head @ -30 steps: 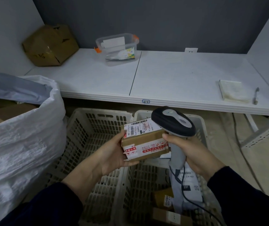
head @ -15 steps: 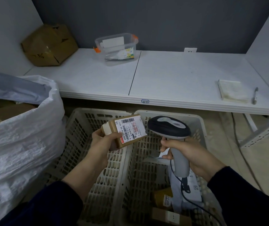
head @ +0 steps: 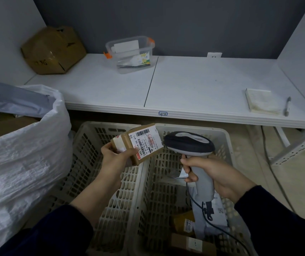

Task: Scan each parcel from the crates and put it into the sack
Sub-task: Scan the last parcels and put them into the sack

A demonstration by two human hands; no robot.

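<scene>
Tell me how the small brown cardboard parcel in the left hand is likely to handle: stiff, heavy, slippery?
Probably stiff: the small brown cardboard parcel shows square edges in the left hand. Likely light for its size, since one hand's grip at one end holds it tilted up. Its taped faces may be a bit slippery.

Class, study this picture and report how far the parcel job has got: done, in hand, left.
Done: boxes already lie in the sack. In hand: the left hand holds a labelled parcel, label up, beside the scanner gripped by the right hand. Left: that parcel goes into the sack, and several parcels lie in the right crate.
</scene>
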